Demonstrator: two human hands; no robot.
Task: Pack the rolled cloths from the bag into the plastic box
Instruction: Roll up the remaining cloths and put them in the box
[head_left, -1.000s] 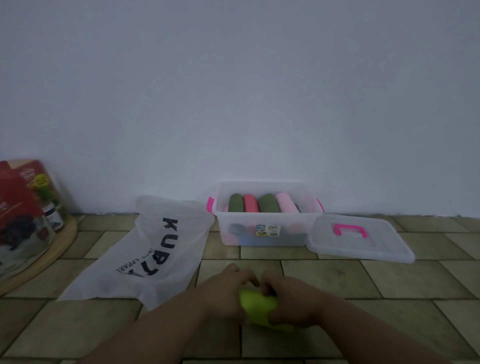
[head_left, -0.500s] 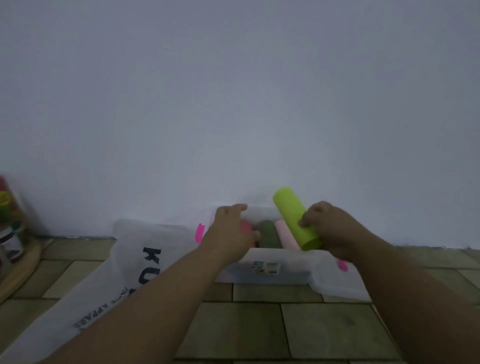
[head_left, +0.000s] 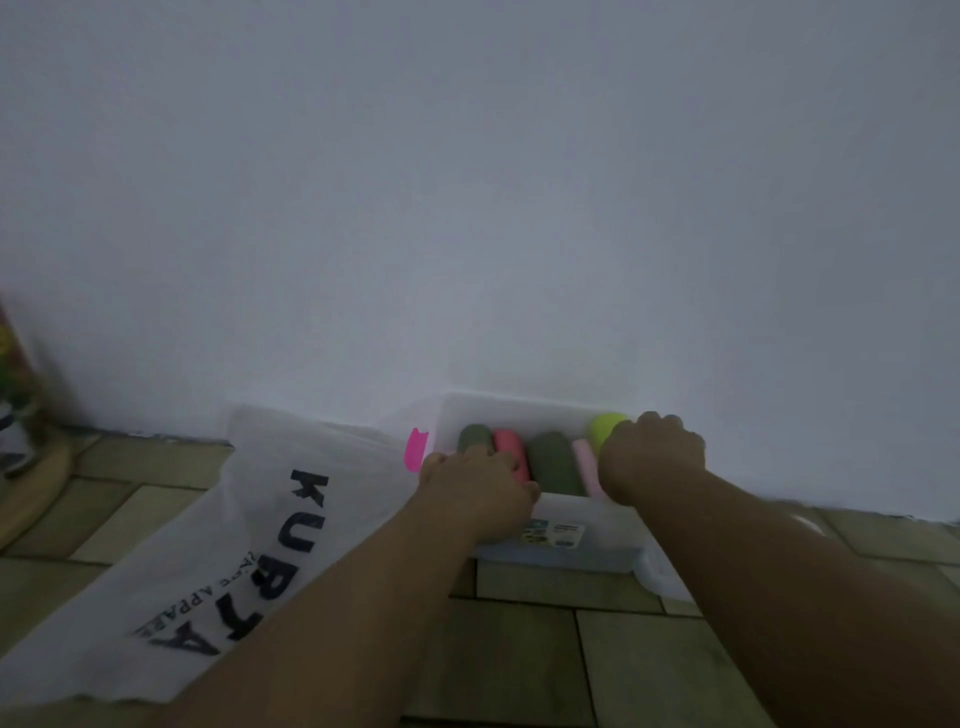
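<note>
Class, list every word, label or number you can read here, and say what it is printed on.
"KURTA": large black letters on the white bag.
"APPARE...": smaller line beside it; the rest is blurred.
Sticker on the plastic box front: too blurred to read.
Packaging at the left edge: blurred.

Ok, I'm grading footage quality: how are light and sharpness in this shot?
Head view: dim, flat, bluish light, no glare; the clutter at the left edge is smeared; the lime roll, plastic box, left hand and right hand are soft but readable; print on the bag is legible.
</note>
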